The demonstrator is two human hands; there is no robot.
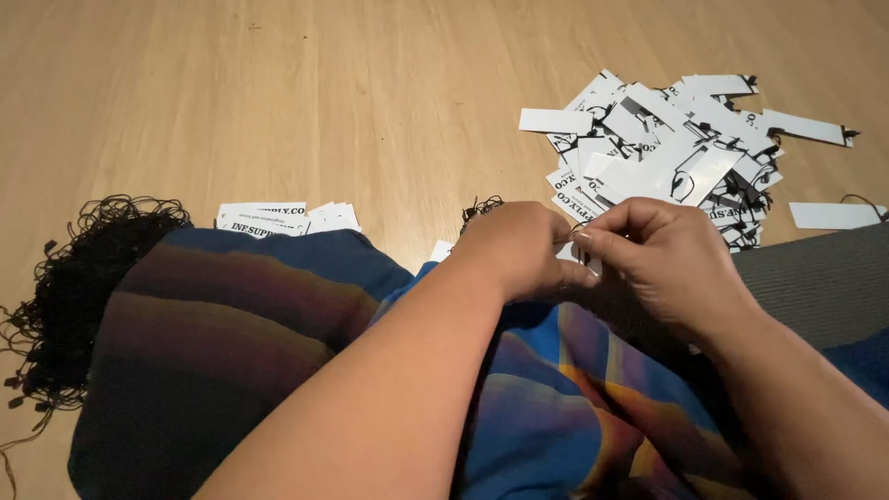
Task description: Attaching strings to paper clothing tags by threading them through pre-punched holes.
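Note:
My left hand and my right hand meet over my lap, fingertips together. Between them is a white paper tag, mostly hidden by the fingers, and a thin black string loop pinched by my right fingertips. The left hand is closed around the tag's edge. Both forearms stretch over blue, orange and maroon striped cloth that covers my legs.
A heap of white printed tags with black strings lies on the wooden floor at the right. A small stack of tags sits left of centre. A tangle of black strings lies at far left. A grey mat is at right.

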